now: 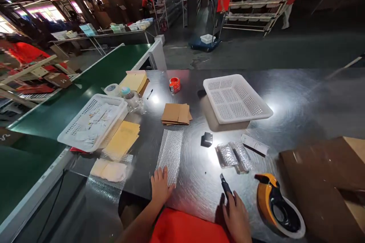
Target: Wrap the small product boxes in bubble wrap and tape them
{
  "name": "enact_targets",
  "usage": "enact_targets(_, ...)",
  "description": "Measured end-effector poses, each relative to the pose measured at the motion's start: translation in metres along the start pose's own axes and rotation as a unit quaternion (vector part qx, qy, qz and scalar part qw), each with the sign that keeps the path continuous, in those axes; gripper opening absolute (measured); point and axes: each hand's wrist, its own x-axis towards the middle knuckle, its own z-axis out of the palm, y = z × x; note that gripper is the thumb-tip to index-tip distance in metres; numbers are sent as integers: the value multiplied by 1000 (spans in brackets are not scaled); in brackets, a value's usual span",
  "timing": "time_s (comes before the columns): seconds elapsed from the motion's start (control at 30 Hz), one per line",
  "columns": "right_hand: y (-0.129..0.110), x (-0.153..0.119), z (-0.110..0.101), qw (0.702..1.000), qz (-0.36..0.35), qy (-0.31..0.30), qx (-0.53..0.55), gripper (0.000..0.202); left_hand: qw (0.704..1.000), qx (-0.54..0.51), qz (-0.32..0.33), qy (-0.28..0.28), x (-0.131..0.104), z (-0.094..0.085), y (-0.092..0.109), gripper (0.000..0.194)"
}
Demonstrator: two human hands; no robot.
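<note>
My left hand [160, 186] lies flat, fingers stretched out, on the near end of a strip of bubble wrap [171, 148]. In my right hand [237, 212] is a black utility knife [226, 185], its blade pointing away from me and to the left. Beyond the knife sit a small dark box [208, 138], bubble-wrapped packets [234, 156] and a curled white paper slip [254, 144]. Flat brown cardboard pieces [175, 114] are stacked just past the far end of the strip.
A white perforated basket [236, 98] stands at the back right. Another basket [92, 121] holds papers at left, near yellow envelopes [123, 138]. An orange tape dispenser [278, 207] and a large cardboard box [322, 182] are at right. A green conveyor [105, 66] runs along the left.
</note>
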Motion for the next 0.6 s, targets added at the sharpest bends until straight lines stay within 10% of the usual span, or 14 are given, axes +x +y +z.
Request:
enact_targets(0.23,-43,14,-2,1000,14,25,6,41,938,-258,-229,-32,45,-19,-5,82)
enact_targets(0.47,-114,24,-1,982,7,-14,187,38,822,-514,-239,-53,63,-31,-24,18)
enact_targets(0.6,-156,32,-1,923,68,-88,368,40,716,-654,-231,-78,55,-36,-32,25)
